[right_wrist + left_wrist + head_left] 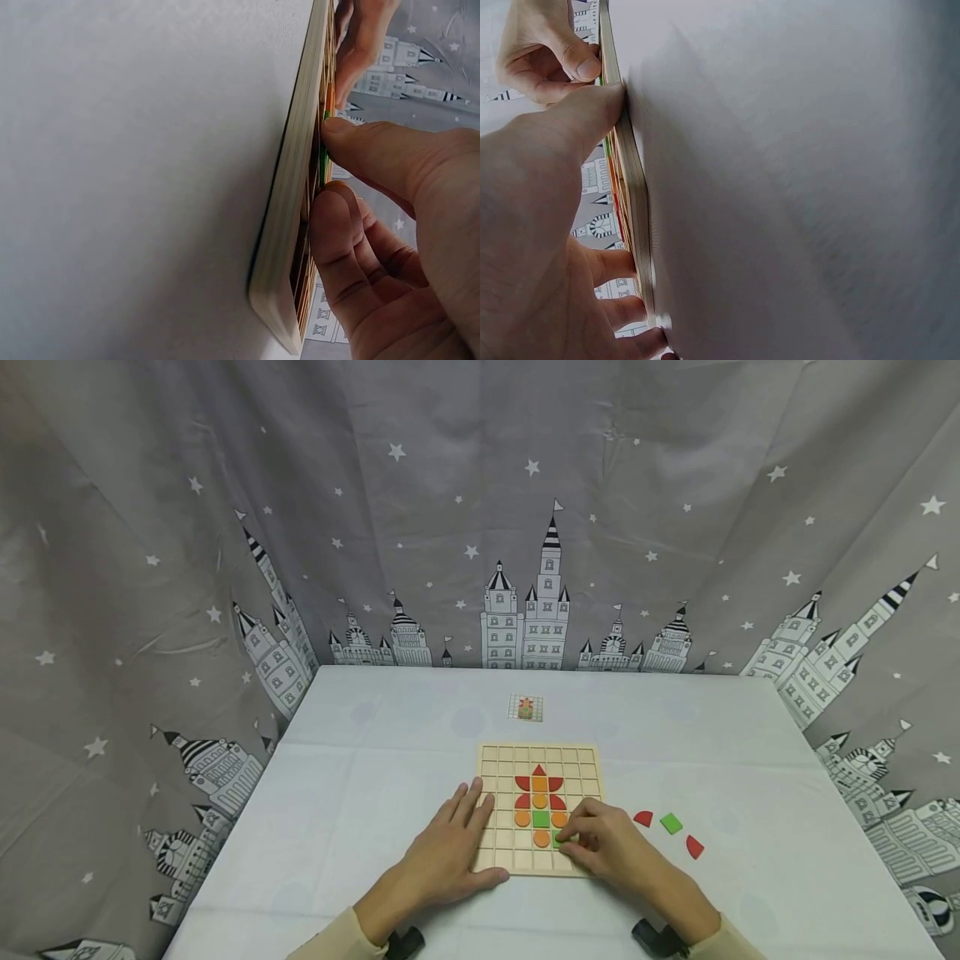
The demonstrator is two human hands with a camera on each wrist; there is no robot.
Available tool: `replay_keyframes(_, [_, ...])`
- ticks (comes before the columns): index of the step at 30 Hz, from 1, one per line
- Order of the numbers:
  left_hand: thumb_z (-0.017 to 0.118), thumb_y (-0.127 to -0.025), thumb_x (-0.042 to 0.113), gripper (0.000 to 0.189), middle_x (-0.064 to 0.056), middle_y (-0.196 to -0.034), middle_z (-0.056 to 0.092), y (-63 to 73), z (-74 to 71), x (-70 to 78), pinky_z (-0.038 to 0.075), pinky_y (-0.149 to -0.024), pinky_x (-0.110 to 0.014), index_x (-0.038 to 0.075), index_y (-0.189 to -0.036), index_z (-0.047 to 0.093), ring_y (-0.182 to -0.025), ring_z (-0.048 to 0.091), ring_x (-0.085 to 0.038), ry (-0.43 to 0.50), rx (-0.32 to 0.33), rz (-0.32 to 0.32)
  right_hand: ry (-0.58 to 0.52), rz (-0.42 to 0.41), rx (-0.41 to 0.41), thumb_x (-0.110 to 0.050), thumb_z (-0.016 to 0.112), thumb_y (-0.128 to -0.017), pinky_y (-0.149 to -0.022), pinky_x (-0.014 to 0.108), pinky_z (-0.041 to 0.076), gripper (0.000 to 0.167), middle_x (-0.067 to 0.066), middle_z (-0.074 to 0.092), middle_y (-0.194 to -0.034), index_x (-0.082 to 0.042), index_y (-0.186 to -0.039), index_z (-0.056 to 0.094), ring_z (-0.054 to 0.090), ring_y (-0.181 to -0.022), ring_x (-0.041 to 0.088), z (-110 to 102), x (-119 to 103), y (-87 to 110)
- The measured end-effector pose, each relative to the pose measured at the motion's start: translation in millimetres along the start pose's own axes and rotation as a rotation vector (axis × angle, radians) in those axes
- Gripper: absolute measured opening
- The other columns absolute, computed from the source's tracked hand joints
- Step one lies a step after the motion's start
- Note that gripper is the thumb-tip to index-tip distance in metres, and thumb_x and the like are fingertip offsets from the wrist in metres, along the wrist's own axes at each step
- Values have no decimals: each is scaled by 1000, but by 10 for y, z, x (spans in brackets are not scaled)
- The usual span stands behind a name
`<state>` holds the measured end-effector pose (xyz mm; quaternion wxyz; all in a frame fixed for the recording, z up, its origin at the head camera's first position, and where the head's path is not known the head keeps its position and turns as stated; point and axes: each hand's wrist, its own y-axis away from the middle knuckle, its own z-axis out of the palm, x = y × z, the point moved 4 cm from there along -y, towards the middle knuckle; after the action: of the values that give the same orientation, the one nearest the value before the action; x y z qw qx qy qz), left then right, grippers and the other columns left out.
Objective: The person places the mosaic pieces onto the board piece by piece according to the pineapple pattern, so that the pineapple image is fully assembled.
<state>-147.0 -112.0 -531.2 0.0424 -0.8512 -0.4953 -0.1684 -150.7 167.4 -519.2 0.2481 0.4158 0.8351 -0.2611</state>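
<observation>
A wooden grid board (581, 760) lies on the table with a pattern of flat pieces in its cells. My left hand (450, 847) rests along the board's left edge, fingers extended and thumb at the near edge. Between thumb and fingertips, my right hand (611, 842) pinches a green square (324, 161) at a cell in the pattern's lowest row. Left of that piece sits an orange circle (542, 839); above the circle is another green square (541, 819). Red quarter circles (556, 784) flank an orange square (538, 785), topped by a red triangle (538, 770).
To the right of the board lie a loose red quarter circle (643, 818), a loose green tile (671, 823) and a second red quarter circle (695, 847). Behind the board is a small pattern card (526, 707). A grey curtain (450, 485) hangs behind the white table (360, 793).
</observation>
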Motion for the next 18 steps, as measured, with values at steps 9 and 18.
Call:
replay_keyframes(9, [79,-100,74,114,-26,-192,29,0,-2,2,40,-142,-60,2,-179,41,-179,31,-48,2,3,0,12,8,-11,-9,95,-98,-71,17,56,11,-2,74,-108,-16,-106,92,61,-85,1,0,6,-7])
replay_keyframes(18, [79,-100,75,114,-25,-192,28,-1,9,-4,39,-142,-60,2,-179,41,-179,31,-48,-2,3,-2,19,4,-3,-10,95,-98,-71,17,56,11,-3,74,-108,-16,-107,93,61,-85,1,-13,-5,11])
